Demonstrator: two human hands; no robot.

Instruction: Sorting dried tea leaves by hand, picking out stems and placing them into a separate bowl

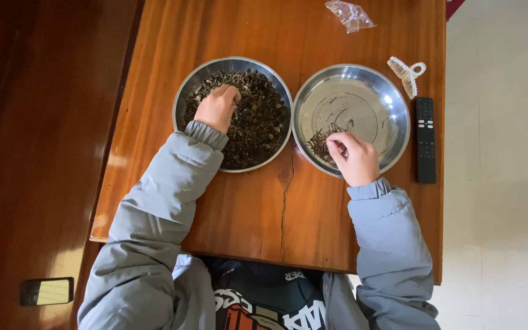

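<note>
Right hand [354, 157]: fingers pinched together over thin dark stems [321, 144] in the near-empty round steel dish [392, 107].
Left hand [217, 108]: loosely curled, buried in dark dried leaves [258, 122] filling the round steel bowl [183, 98].

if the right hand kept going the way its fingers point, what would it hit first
The right hand points up and left over the right metal bowl. It would probably meet the small pile of dark stems at its fingertips first; height above them is unclear.

Two steel bowls [232, 64] [351, 70], one remote [425, 140], one hair claw [406, 74], one plastic wrapper [349, 15].
</note>
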